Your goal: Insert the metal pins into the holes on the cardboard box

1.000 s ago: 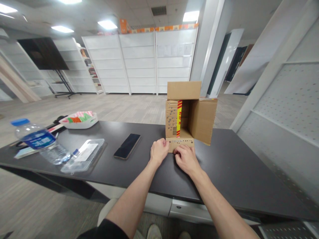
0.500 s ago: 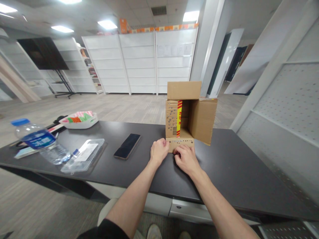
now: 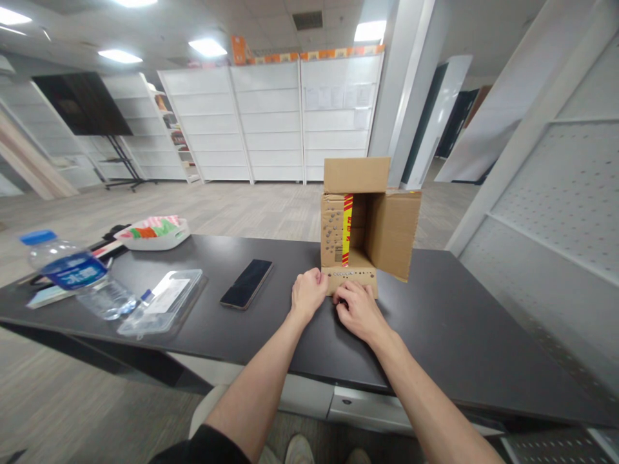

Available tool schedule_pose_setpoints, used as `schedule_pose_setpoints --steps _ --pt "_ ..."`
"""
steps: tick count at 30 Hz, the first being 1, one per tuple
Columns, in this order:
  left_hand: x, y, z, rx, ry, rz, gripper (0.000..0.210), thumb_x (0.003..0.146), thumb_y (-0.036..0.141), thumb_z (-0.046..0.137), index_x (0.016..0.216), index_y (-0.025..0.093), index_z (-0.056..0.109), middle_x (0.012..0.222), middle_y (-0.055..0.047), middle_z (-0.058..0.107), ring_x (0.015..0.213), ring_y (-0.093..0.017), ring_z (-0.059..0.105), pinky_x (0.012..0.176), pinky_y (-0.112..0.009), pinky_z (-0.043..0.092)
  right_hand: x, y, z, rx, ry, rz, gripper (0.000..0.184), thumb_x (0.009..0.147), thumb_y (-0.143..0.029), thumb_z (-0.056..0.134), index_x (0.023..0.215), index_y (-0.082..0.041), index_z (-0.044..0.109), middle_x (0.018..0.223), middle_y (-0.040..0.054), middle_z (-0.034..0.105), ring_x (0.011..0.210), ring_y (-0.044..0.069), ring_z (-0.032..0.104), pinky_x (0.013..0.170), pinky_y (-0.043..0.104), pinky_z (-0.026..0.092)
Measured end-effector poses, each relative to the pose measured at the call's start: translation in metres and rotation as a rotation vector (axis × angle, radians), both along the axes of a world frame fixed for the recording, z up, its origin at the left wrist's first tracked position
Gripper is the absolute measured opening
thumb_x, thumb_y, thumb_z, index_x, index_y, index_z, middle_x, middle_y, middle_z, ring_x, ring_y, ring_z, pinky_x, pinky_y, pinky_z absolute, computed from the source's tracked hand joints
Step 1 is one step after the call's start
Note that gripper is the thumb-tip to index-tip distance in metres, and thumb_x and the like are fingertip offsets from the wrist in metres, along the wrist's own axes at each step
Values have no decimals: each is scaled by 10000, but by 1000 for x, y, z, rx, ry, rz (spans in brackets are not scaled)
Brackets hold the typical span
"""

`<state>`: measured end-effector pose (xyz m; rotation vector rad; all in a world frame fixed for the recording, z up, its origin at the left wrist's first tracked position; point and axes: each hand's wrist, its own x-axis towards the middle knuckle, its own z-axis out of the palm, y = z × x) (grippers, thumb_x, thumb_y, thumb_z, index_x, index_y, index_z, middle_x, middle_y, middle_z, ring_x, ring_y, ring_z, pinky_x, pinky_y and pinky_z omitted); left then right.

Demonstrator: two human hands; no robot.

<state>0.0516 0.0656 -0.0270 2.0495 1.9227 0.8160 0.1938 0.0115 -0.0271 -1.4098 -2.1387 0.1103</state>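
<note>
An opened cardboard box (image 3: pixel 356 235) stands on the dark table, its inside facing me. Its lower flap (image 3: pixel 360 273) tilts toward me and carries a row of small round metal pieces and dark holes. My left hand (image 3: pixel 309 293) is closed in a pinch on the flap's left edge. On the flap's front part rests my right hand (image 3: pixel 360 308), its fingers curled downward and drawn together. Whatever lies under those fingertips is hidden. More grey round pieces dot the box's left flap (image 3: pixel 331 229), beside a red and yellow tape strip (image 3: pixel 347 230).
A phone (image 3: pixel 247 283) lies left of my hands. Farther left are a clear plastic case (image 3: pixel 167 299), a water bottle (image 3: pixel 75 270) and a white basket (image 3: pixel 155 240) with colourful contents. A white perforated panel (image 3: pixel 556 212) borders the table (image 3: pixel 445 328) on the right.
My right hand has shifted slightly left along the lower flap, its fingers still curled. My left hand and the box look the same.
</note>
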Motion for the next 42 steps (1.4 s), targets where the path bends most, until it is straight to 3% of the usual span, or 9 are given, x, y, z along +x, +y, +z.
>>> schedule_pose_setpoints --steps 7,22,32,37,42 --pt "1 -1 3 -1 -1 4 269 846 314 412 637 210 545 620 -30 601 575 -140 509 573 -260 259 -2 -4 6 -19 -37 93 176 761 -76 421 721 -196 543 830 12 539 859 173 489 751 312 261" --pt "1 1 2 -9 12 8 260 846 296 425 645 207 564 646 -39 619 606 -146 539 583 -258 274 -5 -6 11 -44 -159 58 153 789 -90 398 774 -197 506 854 24 528 848 183 469 743 305 257" --pt "0 -1 3 9 -2 1 259 843 305 426 642 206 557 624 -27 607 576 -139 512 565 -261 254 -2 1 4 51 14 -25 78 800 -142 434 804 -205 479 835 25 554 836 192 498 758 310 312" --pt "0 -1 3 1 4 9 253 836 308 438 638 207 559 617 -27 604 580 -143 517 569 -261 260 0 6 -1 101 184 -6 71 848 -193 422 830 -203 490 816 48 571 796 194 532 741 302 384" --pt "0 0 2 13 -1 1 279 848 323 414 643 207 563 620 -31 604 575 -143 515 570 -260 261 2 8 -4 98 343 -79 106 893 -260 402 890 -202 491 840 61 608 774 195 586 711 292 432"
